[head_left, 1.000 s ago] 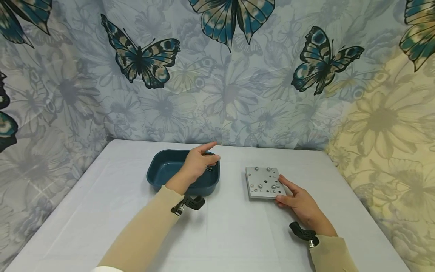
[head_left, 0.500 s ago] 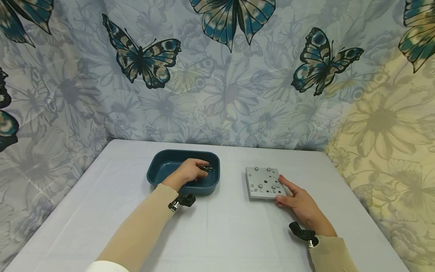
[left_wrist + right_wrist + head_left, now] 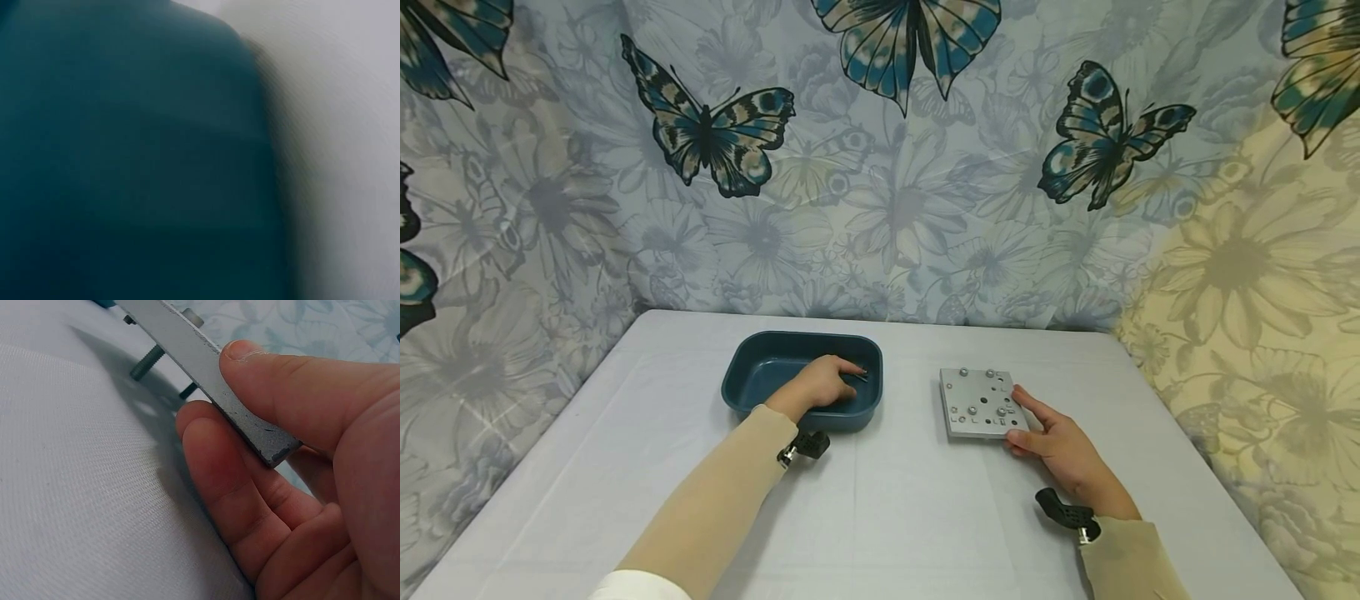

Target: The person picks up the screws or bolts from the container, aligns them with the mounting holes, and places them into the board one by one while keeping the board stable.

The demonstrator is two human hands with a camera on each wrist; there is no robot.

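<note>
My left hand [image 3: 817, 385] reaches down into a dark teal plastic bin [image 3: 842, 422], its index finger and thumb apart beside a few small metal screws [image 3: 862, 377]. The lower fingers are hidden. In the left wrist view only the bin's blurred wall [image 3: 175, 169] shows. My right hand [image 3: 1067, 450] grips the right edge of a grey metal plate [image 3: 964, 393], thumb on one side and fingers on the other. Bolts and holes dot the plate's face. In the right wrist view the plate is tilted above the cloth, with threaded bolt shanks [image 3: 147, 362] sticking out underneath.
A white cloth [image 3: 895, 517] covers the table. Behind it hangs a fabric backdrop [image 3: 910, 217] printed with flowers and butterflies. The plate is held to the right of the bin, with a gap of white cloth between them.
My left hand has come down from above the bin's right end into the bin, fingers now beside the screws. My right hand and the plate have stayed practically still.
</note>
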